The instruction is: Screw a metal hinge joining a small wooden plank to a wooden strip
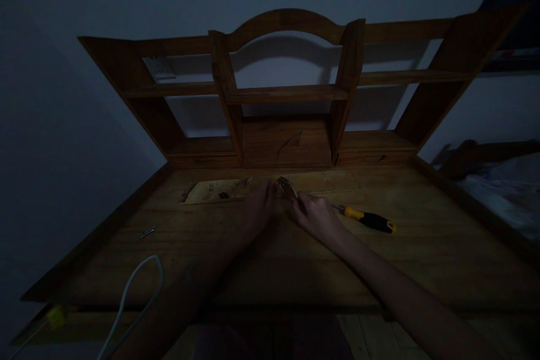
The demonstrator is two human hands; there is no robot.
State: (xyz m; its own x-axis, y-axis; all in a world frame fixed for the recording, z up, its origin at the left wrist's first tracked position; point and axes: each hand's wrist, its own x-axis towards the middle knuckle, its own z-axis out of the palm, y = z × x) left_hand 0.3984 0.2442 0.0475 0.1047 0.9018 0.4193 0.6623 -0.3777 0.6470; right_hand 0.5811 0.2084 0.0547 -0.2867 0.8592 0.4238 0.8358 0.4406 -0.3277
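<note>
Both hands meet over a wooden desktop (pixel 202 247) in dim light. My right hand (pixel 316 215) is closed on a small brownish piece with a pale edge (pixel 287 187); its kind is too dark to tell. My left hand (pixel 259 205) lies just left of that piece with fingers bent together, and whatever they may pinch is hidden. A flat, knotted strip of pale wood (pixel 217 190) lies behind and left of my left hand. To the right of my right hand rests a screwdriver (pixel 369 219) with a yellow and black handle; its shaft points towards that hand.
A wooden shelf unit (pixel 287 94) stands along the back of the desk, with a thin wire (pixel 289 143) before its middle panel. Small metal pieces (pixel 147 232) lie on the left. A white cable (pixel 126 292) loops over the front left edge, near a yellow object (pixel 56 316).
</note>
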